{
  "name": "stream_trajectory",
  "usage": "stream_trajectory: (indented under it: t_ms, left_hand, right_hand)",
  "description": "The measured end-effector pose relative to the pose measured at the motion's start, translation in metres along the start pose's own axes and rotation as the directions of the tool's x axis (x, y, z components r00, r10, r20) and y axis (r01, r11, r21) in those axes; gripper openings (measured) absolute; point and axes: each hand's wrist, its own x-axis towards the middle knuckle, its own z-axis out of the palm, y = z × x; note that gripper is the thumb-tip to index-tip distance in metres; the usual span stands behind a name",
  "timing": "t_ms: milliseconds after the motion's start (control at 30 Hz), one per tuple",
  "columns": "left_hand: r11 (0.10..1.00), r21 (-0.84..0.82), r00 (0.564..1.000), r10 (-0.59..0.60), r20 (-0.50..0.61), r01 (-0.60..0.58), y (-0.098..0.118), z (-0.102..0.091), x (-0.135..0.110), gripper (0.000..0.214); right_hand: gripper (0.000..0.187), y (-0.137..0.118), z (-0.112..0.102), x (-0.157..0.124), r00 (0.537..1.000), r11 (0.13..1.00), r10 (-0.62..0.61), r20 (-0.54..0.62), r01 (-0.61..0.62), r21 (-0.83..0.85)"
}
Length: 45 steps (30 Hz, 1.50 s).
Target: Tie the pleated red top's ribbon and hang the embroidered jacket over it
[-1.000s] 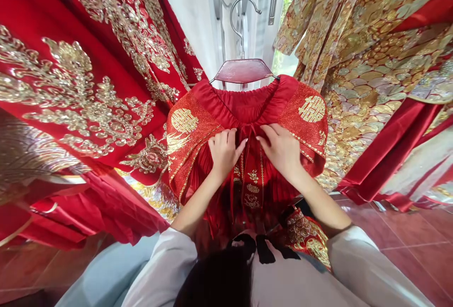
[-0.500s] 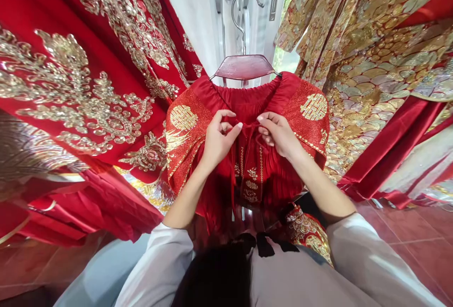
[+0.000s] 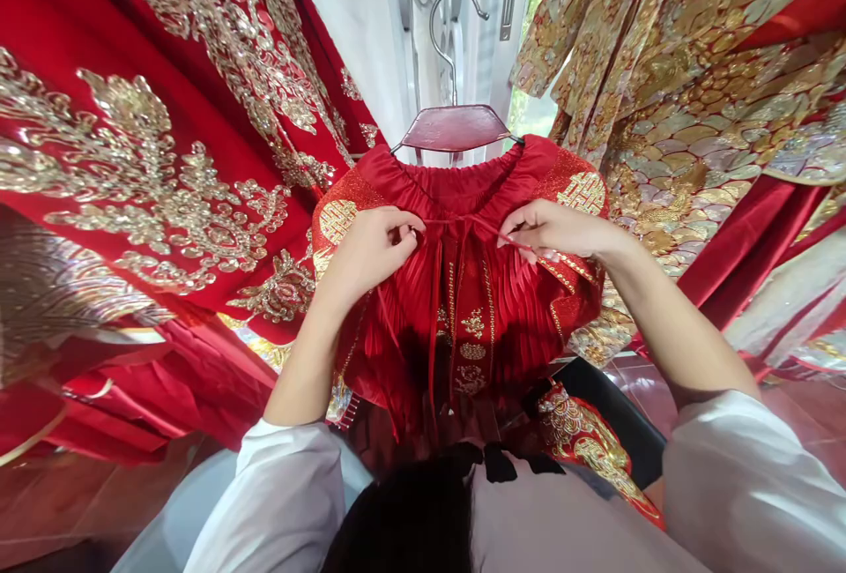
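Note:
A red pleated garment (image 3: pixel 403 291) with gold embroidery hangs from a dark red hanger (image 3: pixel 456 128) with a metal hook. At its gathered top edge runs a thin red drawstring (image 3: pixel 456 219), drawn out sideways between my two hands. My left hand (image 3: pixel 376 247) pinches the cord left of the garment's centre, thumb and fingers closed. Over on the right, my right hand (image 3: pixel 555 227) is closed on the other part of the cord, a tail of it trailing below the fingers. A cord end dangles down the front. Both hands lie over the garment's shiny red side panels.
A red gown (image 3: pixel 218 132) with silver-gold beading hangs close on the left. Gold scale-patterned clothing (image 3: pixel 701 141) hangs on the right. Below right, a red and gold patterned cloth (image 3: pixel 582 432) lies by a black object (image 3: pixel 627 419). Behind the hanger are white curtain and door frame.
My hands have moved apart from near the centre, left hand leftward and right hand rightward, stretching the drawstring straight. More of the pleated front now shows between them.

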Motion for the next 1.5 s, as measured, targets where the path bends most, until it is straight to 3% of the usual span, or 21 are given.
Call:
stream_trajectory:
  t_ms: [67,133,200,300,333,433,533,667,867,967,1067,1133,1200,1300,1367,1433,1500]
  left_hand:
    - [0.981,0.192,0.989,-0.002,-0.149,0.031,-0.001,0.009,0.003,0.015]
    - [0.961,0.269,0.957,0.014,-0.291,0.067,-0.004,0.021,0.010,0.013]
    - [0.966,0.248,0.913,0.033,-0.408,0.076,-0.005,0.033,0.020,0.012]
    - [0.996,0.082,0.852,0.017,-0.524,0.030,-0.004,0.046,0.030,0.009]
    - [1.000,-0.005,0.855,-0.004,-0.519,0.001,-0.002,0.049,0.031,0.008]
    - [0.969,-0.240,0.924,-0.043,-0.381,-0.054,0.006,0.053,0.029,0.007]
    - [0.950,-0.309,0.957,-0.054,-0.284,-0.038,0.011,0.054,0.024,0.007]
    - [0.965,-0.260,0.965,-0.052,-0.257,-0.017,0.007,0.055,0.021,0.009]
    - [0.997,-0.031,0.980,0.062,-0.188,-0.069,0.002,0.055,0.019,0.010]
    - [0.997,0.016,0.980,0.073,-0.186,-0.072,0.003,0.054,0.016,0.009]
    - [0.993,0.120,0.980,0.029,-0.197,-0.005,0.002,0.048,0.011,0.010]
    - [0.980,0.191,0.974,-0.018,-0.227,0.062,0.000,0.042,0.006,0.013]
    - [0.977,0.195,0.970,-0.036,-0.239,0.084,-0.003,0.038,0.002,0.014]
    - [0.998,0.033,0.969,-0.035,-0.243,0.044,-0.003,0.037,0.001,0.013]
    - [0.985,-0.172,0.970,-0.067,-0.234,0.026,-0.001,0.039,0.005,0.011]
    - [0.926,-0.376,0.974,-0.110,-0.197,0.029,0.001,0.043,0.010,0.010]
    - [0.859,-0.511,0.977,-0.140,-0.160,0.040,0.003,0.045,0.014,0.010]
  right_hand:
    - [0.009,-0.004,0.005,0.004,0.992,0.998,0.029,0.127,-0.022,-0.057]
    - [0.019,-0.010,0.013,0.008,0.993,0.999,-0.002,0.115,0.007,-0.043]
    - [0.025,-0.014,0.021,0.014,0.994,0.993,-0.111,-0.018,0.112,0.024]
    - [0.032,-0.011,0.033,0.025,0.921,0.955,-0.257,-0.292,0.288,0.066]
    - [0.034,-0.009,0.036,0.029,0.888,0.945,-0.290,-0.357,0.324,0.039]
    - [0.036,0.002,0.046,0.039,0.779,0.904,-0.428,-0.458,0.375,-0.208]
    - [0.033,0.015,0.052,0.045,0.675,0.764,-0.603,-0.425,0.336,-0.550]
    - [0.033,0.031,0.053,0.048,0.651,0.564,-0.700,-0.294,0.251,-0.787]
    - [0.028,0.025,0.054,0.051,0.594,0.523,-0.759,-0.266,0.313,-0.793]
    - [0.020,0.017,0.057,0.050,0.623,0.529,-0.739,-0.258,0.299,-0.794]
    - [0.010,0.015,0.055,0.042,0.676,0.559,-0.657,-0.335,0.139,-0.817]
    - [0.006,0.017,0.050,0.034,0.669,0.592,-0.612,-0.422,0.034,-0.805]
    - [0.007,0.019,0.046,0.027,0.646,0.650,-0.587,-0.487,0.018,-0.760]
    - [0.010,0.019,0.045,0.025,0.646,0.820,-0.500,-0.577,0.138,-0.555]
    - [0.011,0.017,0.049,0.029,0.710,0.932,-0.359,-0.606,0.236,-0.276]
    - [0.018,0.013,0.054,0.032,0.781,0.960,-0.226,-0.582,0.280,0.003]
    - [0.024,0.009,0.055,0.033,0.816,0.945,-0.163,-0.555,0.291,0.151]
